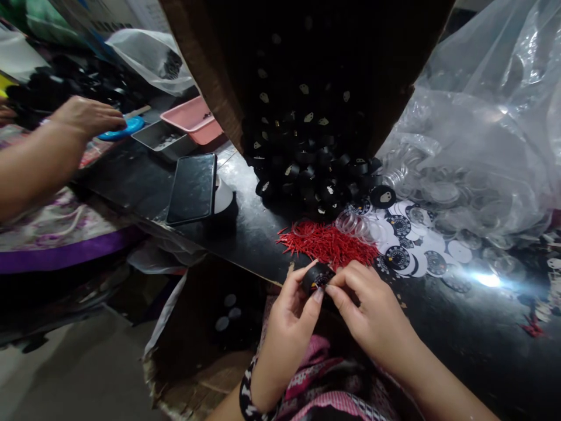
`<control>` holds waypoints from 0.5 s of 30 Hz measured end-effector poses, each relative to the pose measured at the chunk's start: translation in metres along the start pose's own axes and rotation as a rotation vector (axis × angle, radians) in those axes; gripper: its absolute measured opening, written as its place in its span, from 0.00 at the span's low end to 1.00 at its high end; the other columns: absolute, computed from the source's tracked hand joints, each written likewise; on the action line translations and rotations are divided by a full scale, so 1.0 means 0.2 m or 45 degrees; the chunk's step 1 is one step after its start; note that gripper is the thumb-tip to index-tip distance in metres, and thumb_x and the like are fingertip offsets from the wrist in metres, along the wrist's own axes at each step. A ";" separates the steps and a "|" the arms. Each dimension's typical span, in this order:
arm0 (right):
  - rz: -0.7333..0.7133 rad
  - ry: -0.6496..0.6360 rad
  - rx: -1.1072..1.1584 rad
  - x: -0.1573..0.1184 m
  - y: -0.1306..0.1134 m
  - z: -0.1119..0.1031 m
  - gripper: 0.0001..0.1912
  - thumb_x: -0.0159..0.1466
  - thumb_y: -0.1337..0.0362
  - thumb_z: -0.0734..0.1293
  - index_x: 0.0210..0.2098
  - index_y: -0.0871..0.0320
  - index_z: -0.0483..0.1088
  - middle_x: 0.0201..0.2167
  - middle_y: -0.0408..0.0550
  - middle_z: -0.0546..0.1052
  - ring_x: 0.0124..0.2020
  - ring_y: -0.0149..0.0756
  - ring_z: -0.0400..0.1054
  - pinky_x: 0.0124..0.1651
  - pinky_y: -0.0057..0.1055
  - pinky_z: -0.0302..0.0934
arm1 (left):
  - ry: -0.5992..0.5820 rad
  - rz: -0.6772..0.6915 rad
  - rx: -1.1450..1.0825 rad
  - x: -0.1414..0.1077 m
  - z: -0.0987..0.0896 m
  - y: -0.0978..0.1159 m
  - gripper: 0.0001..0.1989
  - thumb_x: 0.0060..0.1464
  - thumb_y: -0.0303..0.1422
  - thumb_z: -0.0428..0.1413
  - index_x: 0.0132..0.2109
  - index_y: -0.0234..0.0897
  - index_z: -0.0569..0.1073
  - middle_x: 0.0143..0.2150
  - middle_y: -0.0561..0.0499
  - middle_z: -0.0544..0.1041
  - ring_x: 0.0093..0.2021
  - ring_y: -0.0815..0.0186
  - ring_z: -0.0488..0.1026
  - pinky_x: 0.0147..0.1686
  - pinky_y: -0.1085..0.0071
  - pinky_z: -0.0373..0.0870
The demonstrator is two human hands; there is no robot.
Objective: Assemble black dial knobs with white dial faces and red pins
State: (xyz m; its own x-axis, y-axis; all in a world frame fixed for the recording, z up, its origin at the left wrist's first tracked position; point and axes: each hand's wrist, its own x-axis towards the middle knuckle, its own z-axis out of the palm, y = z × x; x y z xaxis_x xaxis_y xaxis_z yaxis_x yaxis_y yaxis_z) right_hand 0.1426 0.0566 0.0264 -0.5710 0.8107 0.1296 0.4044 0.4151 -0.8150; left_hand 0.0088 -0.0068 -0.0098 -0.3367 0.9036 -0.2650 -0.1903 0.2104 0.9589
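Note:
My left hand [287, 316] grips a small round black gauge housing [315, 275] with a printed dial face, holding it above the table's near edge. The fingers of my right hand [372, 307] are pinched together at the right side of the dial; whatever lies between those fingertips is too small to make out. Just beyond both hands spreads a pile of thin red pointers [328, 244]. Clear plastic rings [354, 225] lie on that pile's right part. Printed dial discs [398, 257], black with white markings, are scattered to the right, some showing white backs.
A tipped carton [205, 64] spills black housings [307, 175]. Clear bags [486, 128] stand at right. A phone [193, 188] leans on a white support; a pink tray [193, 120] and grey tray [160, 140] lie beyond. Another person's hand [85, 117] is left. Below is an open box [175, 351].

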 end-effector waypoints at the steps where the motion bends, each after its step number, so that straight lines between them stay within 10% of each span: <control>1: 0.001 0.008 0.019 -0.01 0.00 0.00 0.09 0.67 0.72 0.60 0.31 0.57 0.64 0.31 0.45 0.67 0.34 0.41 0.62 0.41 0.37 0.49 | 0.001 0.017 0.031 -0.01 0.00 0.00 0.14 0.57 0.37 0.59 0.51 0.44 0.74 0.51 0.51 0.80 0.55 0.59 0.75 0.53 0.69 0.72; 8: 0.013 0.050 0.131 -0.05 0.01 0.03 0.11 0.68 0.69 0.59 0.28 0.55 0.58 0.30 0.44 0.65 0.33 0.41 0.59 0.38 0.35 0.49 | -0.065 0.148 0.216 -0.03 -0.05 -0.03 0.16 0.59 0.33 0.57 0.54 0.44 0.73 0.52 0.53 0.79 0.47 0.65 0.78 0.50 0.71 0.74; 15: -0.119 0.021 -0.105 -0.02 0.02 -0.02 0.05 0.66 0.71 0.62 0.34 0.58 0.67 0.33 0.46 0.69 0.35 0.41 0.64 0.41 0.36 0.52 | -0.240 -0.194 -0.152 0.02 -0.06 -0.02 0.20 0.59 0.39 0.58 0.58 0.49 0.72 0.62 0.53 0.73 0.61 0.61 0.71 0.58 0.68 0.70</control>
State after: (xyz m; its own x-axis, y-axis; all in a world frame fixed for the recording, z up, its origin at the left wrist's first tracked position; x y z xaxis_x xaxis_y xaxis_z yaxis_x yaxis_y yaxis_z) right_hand 0.1499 0.0579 0.0251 -0.5976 0.7731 0.2124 0.4080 0.5213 -0.7495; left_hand -0.0035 -0.0084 -0.0150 -0.1202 0.9208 -0.3710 -0.3370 0.3137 0.8877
